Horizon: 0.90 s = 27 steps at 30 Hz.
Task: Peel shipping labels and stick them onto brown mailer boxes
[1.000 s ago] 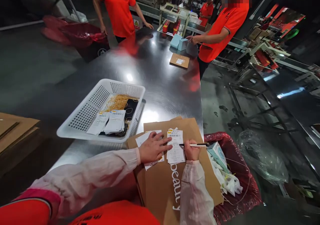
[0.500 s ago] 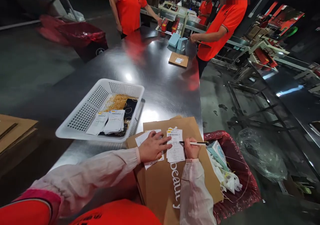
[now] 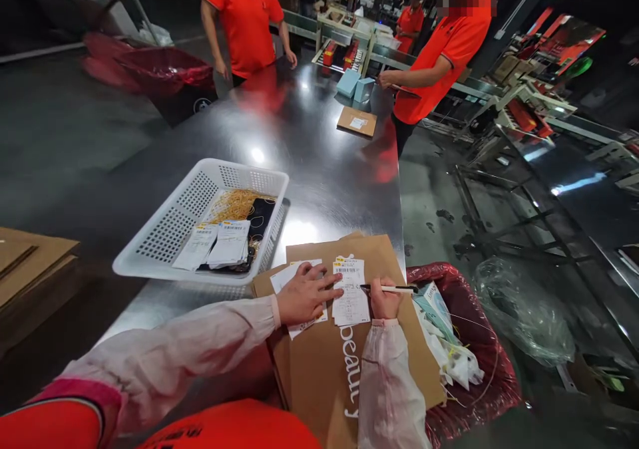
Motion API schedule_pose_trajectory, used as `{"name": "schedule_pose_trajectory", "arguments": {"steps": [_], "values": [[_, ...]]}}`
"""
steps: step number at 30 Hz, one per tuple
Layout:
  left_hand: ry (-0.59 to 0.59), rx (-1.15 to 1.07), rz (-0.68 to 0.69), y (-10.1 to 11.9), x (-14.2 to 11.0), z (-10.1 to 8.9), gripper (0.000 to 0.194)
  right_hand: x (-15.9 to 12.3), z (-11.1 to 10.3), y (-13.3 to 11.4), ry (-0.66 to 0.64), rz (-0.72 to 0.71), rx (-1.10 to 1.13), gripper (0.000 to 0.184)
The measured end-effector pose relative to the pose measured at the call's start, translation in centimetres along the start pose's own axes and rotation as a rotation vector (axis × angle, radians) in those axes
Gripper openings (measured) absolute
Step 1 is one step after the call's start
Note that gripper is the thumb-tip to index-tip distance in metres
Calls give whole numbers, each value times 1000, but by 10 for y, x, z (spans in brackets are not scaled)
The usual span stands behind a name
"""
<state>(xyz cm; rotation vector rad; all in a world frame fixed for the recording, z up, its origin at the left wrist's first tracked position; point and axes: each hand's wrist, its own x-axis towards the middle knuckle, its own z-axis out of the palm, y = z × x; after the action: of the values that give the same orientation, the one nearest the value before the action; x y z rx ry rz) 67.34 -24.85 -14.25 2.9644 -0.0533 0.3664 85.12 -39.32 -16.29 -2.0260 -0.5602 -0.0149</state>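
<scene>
My right hand grips a white pen with a black end, its tip at the printed slips. These slips lie on flat brown cardboard lettered "beauty". Fingers spread, my left hand lies flat, its fingertips at the left edge of the slips. Partly under that palm is another group of white slips. Left of the cardboard stands a white perforated basket with stacks of slips, yellow rubber bands and a dark patterned item.
A red-lined bin with discarded packaging stands against the table's right side. Two light-blue boxes and a flat brown package rest farther up the metal table. Co-workers in orange shirts stand at the far end. More cardboard is at left.
The pen's rear end has dipped slightly as my right hand shifts a little. A co-worker at the far left has drawn an arm back from the rollers. My left hand stays put.
</scene>
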Motion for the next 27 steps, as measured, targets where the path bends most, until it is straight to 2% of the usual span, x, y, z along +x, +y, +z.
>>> {"name": "schedule_pose_trajectory", "arguments": {"steps": [8,16,23,27], "values": [[5,-6,-2,0,0,0,42,1,-2,-6,-17,15,23,45],[19,3,5,0,0,1,43,1,-1,-5,9,-39,6,51],[45,-4,9,0,-1,3,43,3,-5,-4,-25,-52,-53,44],[54,-26,2,1,0,0,42,2,-5,-4,-35,-28,-7,43]]}}
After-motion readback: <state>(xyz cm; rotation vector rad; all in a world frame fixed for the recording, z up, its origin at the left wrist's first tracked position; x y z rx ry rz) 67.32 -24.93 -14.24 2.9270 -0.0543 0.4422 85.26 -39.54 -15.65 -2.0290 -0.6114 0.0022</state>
